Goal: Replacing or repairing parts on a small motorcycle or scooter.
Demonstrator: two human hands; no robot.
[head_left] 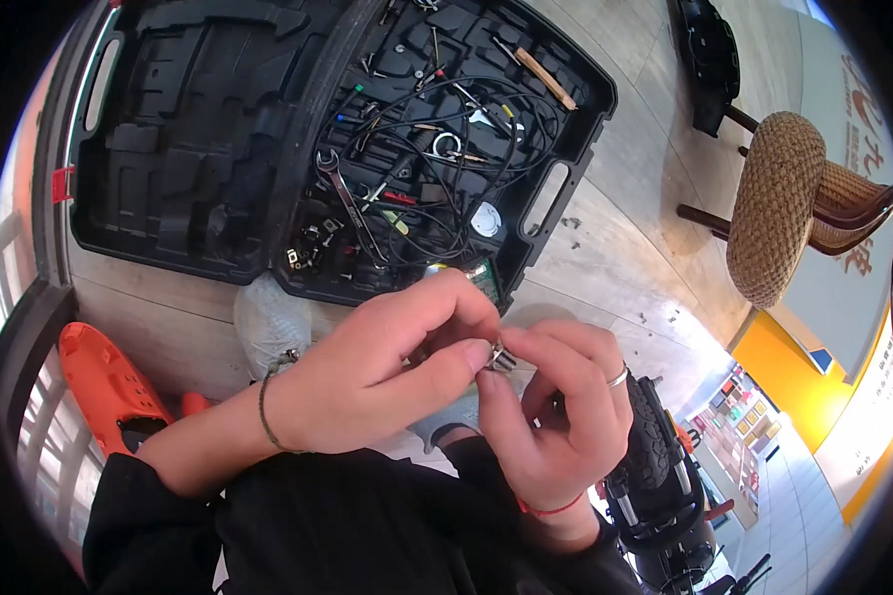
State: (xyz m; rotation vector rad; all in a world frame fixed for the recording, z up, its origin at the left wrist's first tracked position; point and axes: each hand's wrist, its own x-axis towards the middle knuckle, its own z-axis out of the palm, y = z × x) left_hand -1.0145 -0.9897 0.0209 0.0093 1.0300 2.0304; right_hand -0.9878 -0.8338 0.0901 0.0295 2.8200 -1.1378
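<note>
So the left hand (407, 372) and right hand (571, 402) are both pinching a small metal part (503, 360) mid-frame, below the open black tool case (193, 203). Looks like fiddly two-handed work; next move needs a steady pinch imo.

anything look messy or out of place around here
Yes: in the open black tool case, a black cable lies tangled among jumbled hand tools, not neatly coiled. Small dark bits litter the floor to its right.
</note>
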